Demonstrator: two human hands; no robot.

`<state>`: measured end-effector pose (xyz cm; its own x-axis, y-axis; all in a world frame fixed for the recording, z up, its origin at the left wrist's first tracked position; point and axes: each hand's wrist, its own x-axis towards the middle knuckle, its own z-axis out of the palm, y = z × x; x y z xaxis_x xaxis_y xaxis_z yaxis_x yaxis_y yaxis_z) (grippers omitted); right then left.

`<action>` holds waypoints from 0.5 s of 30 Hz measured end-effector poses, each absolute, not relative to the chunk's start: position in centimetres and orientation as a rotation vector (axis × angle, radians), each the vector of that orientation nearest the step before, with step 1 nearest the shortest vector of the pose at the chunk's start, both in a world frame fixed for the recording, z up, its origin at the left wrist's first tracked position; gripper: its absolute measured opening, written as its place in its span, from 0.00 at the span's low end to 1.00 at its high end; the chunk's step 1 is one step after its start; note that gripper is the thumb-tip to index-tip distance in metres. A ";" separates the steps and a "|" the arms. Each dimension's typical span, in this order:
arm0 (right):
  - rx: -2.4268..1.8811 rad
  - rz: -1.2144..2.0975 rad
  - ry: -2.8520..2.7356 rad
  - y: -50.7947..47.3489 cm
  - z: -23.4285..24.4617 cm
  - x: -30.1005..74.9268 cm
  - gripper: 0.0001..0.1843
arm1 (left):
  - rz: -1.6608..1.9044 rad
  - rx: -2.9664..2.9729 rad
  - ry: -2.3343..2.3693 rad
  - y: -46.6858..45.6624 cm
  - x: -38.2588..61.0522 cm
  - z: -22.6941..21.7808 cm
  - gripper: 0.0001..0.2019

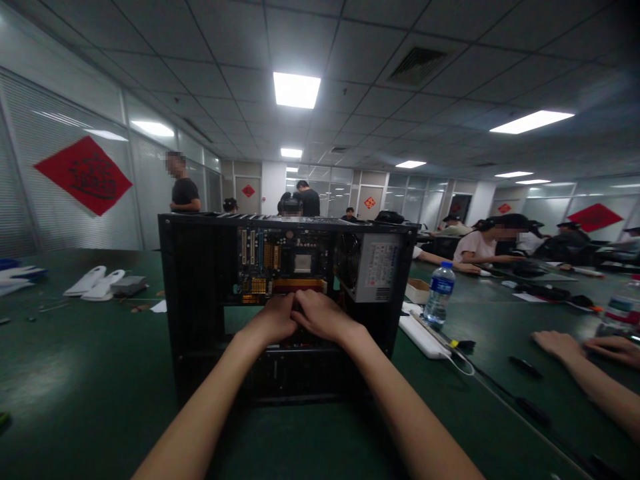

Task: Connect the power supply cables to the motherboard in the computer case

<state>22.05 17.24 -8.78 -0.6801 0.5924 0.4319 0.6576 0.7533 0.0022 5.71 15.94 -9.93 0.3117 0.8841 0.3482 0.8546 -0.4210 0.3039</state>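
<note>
In front of me an open black computer case [167, 300] stands on the green table. Inside it is a motherboard [283, 248] with a square silver processor [303, 263] and a row of long slots [300, 285]. A power supply [373, 267] with a fan and a label fills the case's upper right. My left hand [275, 319] and my right hand [320, 313] meet at the motherboard's lower edge, just below the slots. Both are closed with fingers curled in. Anything between the fingertips is hidden by the hands.
To the right stand a water bottle [440, 293], a small open box [417, 290] and a white power strip [425, 337] with cables. Another person's hand [560, 343] rests on the table farther right. White slippers [97, 283] and a grey block [129, 287] lie left of the case.
</note>
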 end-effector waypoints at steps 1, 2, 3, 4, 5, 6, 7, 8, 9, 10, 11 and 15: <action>-0.958 -0.200 -2.542 17.2 -8.8 22.1 0.09 | 0.756 2.489 1.634 15.8 5.7 -9.8 0.18; -0.957 -0.178 -2.542 17.2 -8.8 22.1 0.09 | 0.783 2.489 1.620 15.6 5.8 -9.7 0.18; -0.948 -0.157 -2.542 17.2 -8.8 22.1 0.09 | 0.800 2.490 1.619 15.4 5.7 -9.7 0.18; -0.930 -0.138 -2.542 17.1 -8.8 22.1 0.09 | 0.807 2.490 1.635 15.3 5.7 -9.7 0.19; -0.908 -0.125 -2.541 17.2 -8.8 22.1 0.09 | 0.800 2.493 1.658 15.1 5.6 -9.7 0.20; -0.887 -0.119 -2.536 17.2 -8.9 22.1 0.09 | 0.785 2.501 1.682 15.0 5.5 -9.7 0.20; -0.870 -0.125 -2.524 17.2 -8.9 22.1 0.08 | 0.765 2.513 1.703 14.8 5.5 -9.6 0.20; -0.857 -0.145 -2.511 17.3 -9.0 22.0 0.07 | 0.744 2.524 1.728 14.7 5.4 -9.6 0.20; -0.846 -0.175 -2.495 17.3 -9.0 22.0 0.06 | 0.727 2.538 1.755 14.4 5.5 -9.5 0.18; -0.832 -0.209 -2.478 17.4 -9.0 22.0 0.05 | 0.714 2.556 1.788 14.2 5.5 -9.3 0.16; -0.818 -0.237 -2.456 17.4 -9.0 22.0 0.04 | 0.706 2.573 1.833 13.9 5.7 -9.1 0.14; -0.815 -0.175 -2.329 18.0 -8.9 21.9 0.08 | 0.770 2.563 2.058 13.4 6.0 -8.5 0.12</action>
